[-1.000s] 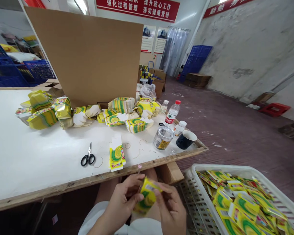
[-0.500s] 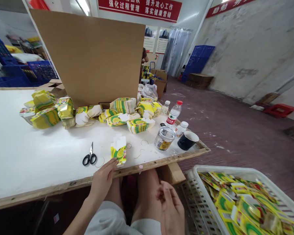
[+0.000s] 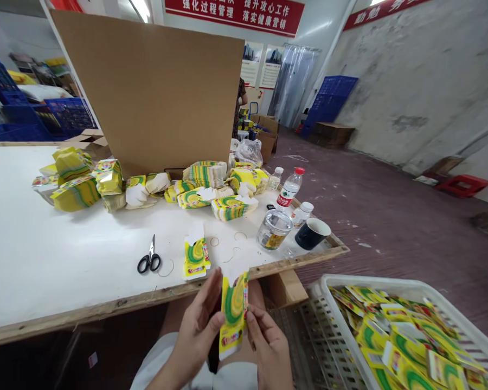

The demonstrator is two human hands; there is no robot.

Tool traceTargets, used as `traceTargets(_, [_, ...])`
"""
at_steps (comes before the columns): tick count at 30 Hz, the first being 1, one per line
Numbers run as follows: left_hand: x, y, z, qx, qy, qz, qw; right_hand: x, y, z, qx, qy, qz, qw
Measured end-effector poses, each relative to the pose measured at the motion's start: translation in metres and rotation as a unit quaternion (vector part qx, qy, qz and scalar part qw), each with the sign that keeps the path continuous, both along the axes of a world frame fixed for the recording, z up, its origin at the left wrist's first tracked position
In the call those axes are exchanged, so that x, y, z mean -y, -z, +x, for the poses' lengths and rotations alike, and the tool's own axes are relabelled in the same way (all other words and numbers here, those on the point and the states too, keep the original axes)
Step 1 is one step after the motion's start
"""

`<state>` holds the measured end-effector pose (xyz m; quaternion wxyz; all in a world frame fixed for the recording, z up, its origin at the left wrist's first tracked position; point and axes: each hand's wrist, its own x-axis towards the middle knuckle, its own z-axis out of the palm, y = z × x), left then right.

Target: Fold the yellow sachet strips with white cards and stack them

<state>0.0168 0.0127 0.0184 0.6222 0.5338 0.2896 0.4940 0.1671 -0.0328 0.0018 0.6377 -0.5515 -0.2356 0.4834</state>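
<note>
Head view. A flat yellow-and-green carton blank (image 3: 232,314) stood upright between both hands, below the near edge of the white table (image 3: 65,260). The left hand (image 3: 197,330) gripped its left edge, fingers extended behind and thumb pressed on the printed face; the right hand (image 3: 268,346) pinched its lower right edge. On the table lay a stack of blanks (image 3: 195,257) beside scissors (image 3: 148,261). A white basket (image 3: 374,280) (part-filled with similar cartons) stood at right.

Carton (image 3: 232,309) edges under fingers (image 3: 212,328); perhaps a person (image 3: 240,103) behind cardboard (image 3: 154,92).
</note>
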Motion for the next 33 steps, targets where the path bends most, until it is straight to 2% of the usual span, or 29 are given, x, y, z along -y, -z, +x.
traceTargets(3, [-0.003, -0.012, 0.000, 0.094, 0.116, -0.175, 0.973, -0.002, -0.003, -0.006, -0.010, -0.034, 0.029, 0.999])
traceTargets(5, [-0.004, -0.019, 0.001, 0.118, 0.160, -0.221, 0.955, -0.001, -0.004, -0.007, 0.004, -0.048, 0.034, 0.998])
traceTargets(8, [-0.003, -0.022, 0.004, 0.128, 0.153, -0.237, 0.951, 0.003, -0.004, -0.005, -0.001, -0.050, 0.026, 0.998])
traceTargets(12, [-0.003, -0.016, 0.011, 0.123, 0.084, -0.256, 0.955, 0.006, -0.008, -0.012, -0.036, -0.069, 0.018, 0.997])
traceTargets(15, [-0.003, -0.013, 0.014, 0.101, 0.076, -0.226, 0.966, 0.004, -0.013, -0.017, -0.015, -0.062, 0.045, 0.997])
traceTargets(19, [-0.001, -0.015, 0.011, 0.072, 0.071, -0.195, 0.976, 0.002, -0.018, -0.013, 0.043, -0.060, 0.047, 0.996])
traceTargets(21, [0.000, -0.017, 0.008, 0.096, 0.082, -0.226, 0.966, 0.003, -0.017, -0.009, 0.041, -0.090, 0.050, 0.994])
traceTargets(23, [0.000, -0.017, 0.005, 0.131, 0.124, -0.261, 0.948, 0.003, -0.012, -0.008, 0.020, -0.133, 0.051, 0.990])
traceTargets(25, [-0.002, -0.017, 0.003, 0.151, 0.176, -0.266, 0.935, 0.004, -0.007, -0.009, 0.005, -0.149, 0.046, 0.988])
traceTargets(28, [-0.007, -0.017, 0.003, 0.165, 0.195, -0.240, 0.936, 0.004, -0.002, -0.012, 0.042, -0.116, 0.039, 0.992])
traceTargets(30, [-0.010, -0.018, 0.003, 0.174, 0.178, -0.235, 0.940, 0.004, -0.003, -0.012, 0.140, -0.035, 0.047, 0.988])
traceTargets(32, [-0.011, -0.019, 0.003, 0.176, 0.173, -0.248, 0.937, 0.004, -0.007, -0.009, 0.272, 0.036, 0.074, 0.959])
traceTargets(33, [-0.011, -0.019, 0.002, 0.179, 0.172, -0.260, 0.933, 0.004, -0.009, -0.006, 0.334, 0.038, 0.096, 0.937])
